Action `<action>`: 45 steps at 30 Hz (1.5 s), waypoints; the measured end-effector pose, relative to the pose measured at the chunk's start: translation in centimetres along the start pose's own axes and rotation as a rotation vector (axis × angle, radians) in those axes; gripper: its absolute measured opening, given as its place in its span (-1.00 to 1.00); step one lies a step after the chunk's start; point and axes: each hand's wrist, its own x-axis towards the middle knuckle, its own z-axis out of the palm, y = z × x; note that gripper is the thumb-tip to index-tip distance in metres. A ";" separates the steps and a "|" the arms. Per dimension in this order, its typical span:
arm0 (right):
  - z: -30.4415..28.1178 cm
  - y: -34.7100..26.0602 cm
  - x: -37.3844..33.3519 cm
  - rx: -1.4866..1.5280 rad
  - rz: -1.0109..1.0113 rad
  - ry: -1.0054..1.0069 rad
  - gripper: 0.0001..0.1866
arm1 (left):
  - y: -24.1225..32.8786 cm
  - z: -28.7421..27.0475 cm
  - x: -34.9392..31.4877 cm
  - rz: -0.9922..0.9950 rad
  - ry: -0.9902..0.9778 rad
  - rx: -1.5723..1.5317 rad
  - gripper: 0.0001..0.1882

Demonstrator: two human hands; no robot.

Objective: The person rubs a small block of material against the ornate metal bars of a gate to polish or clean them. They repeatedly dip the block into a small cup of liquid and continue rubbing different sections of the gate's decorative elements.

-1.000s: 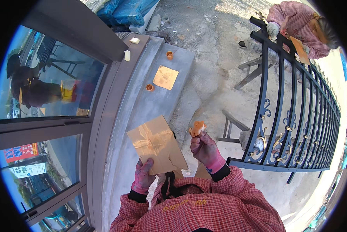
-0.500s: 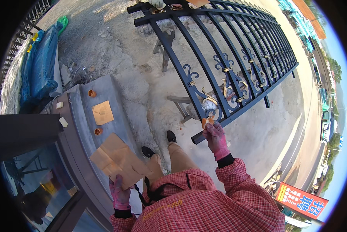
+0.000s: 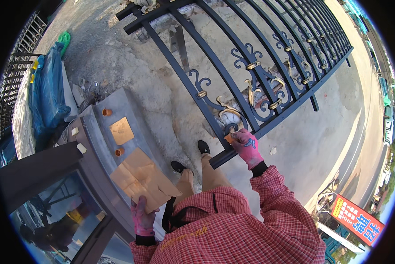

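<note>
My left hand (image 3: 141,216), in a pink glove, holds a flat brown cardboard sheet (image 3: 141,178) by its lower edge, low at my left side. My right hand (image 3: 247,147), also pink-gloved, is closed on a small orange piece (image 3: 229,138) and presses it against the near corner of a black wrought-iron fence panel (image 3: 259,75). The panel lies flat on stands over the concrete, with scrollwork and gold-coloured collars on its bars. My shoes (image 3: 189,158) stand just beside that corner.
A grey metal door frame (image 3: 100,145) with a copper-coloured plate (image 3: 121,130) and two round fittings lies at my left, next to glass panels. Blue-wrapped bundles (image 3: 48,92) sit further left. A metal stand (image 3: 180,44) props the fence. A roadway runs along the right.
My view swung from the door frame toward the fence. My right hand moved with the orange piece onto the fence panel's near corner. The cardboard stayed in my left hand.
</note>
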 end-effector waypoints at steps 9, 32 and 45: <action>-0.5 1.5 0.1 0.295 0.131 0.063 -0.77 | 0.1 2.3 0.1 0.006 0.014 0.015 -0.49; -2.0 1.3 1.1 0.275 0.264 -0.139 -0.80 | 0.3 5.0 -0.2 0.014 -0.003 0.070 -0.52; -1.8 5.8 2.5 0.992 0.355 0.131 -0.77 | 0.2 5.7 -0.5 0.014 -0.001 0.050 -0.54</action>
